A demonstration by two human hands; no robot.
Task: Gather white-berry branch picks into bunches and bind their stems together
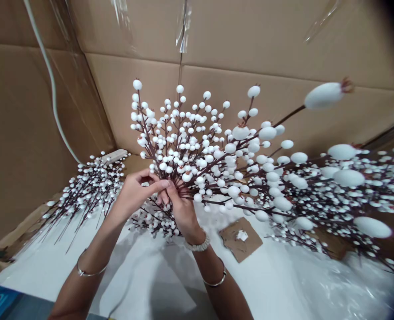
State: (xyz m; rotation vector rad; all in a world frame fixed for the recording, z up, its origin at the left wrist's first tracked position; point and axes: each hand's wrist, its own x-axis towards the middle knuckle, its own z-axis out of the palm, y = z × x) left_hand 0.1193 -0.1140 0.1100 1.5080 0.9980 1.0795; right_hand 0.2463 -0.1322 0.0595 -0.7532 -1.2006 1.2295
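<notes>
Over a white-covered tabletop (50,262): two bare hands in a big bunch of white berry stems (190,151)

Head cam view, looking down. The bunch of round white berries on thin dark brown stems sits right in the middle, fanning up and out from where the hands meet. The right hand (181,213) has its fingers (175,193) clenched around the stem bases. The left hand (135,195) sits just beside it, fingers half curled, with the thumb reaching over toward the stems. Can't really tell how firm that grip is.

Left of the hands is a loose pile of similar berry stems (90,186), and a bigger heap of them (333,186) spreads out on the right, close to the lens. A torn brown cardboard scrap (240,239) lies just below the bunch. A clear plastic sheet (333,284) covers the lower right, brown corrugated cardboard walls (133,98) rise behind everything, and a white cable (52,89) runs down the left wall.
</notes>
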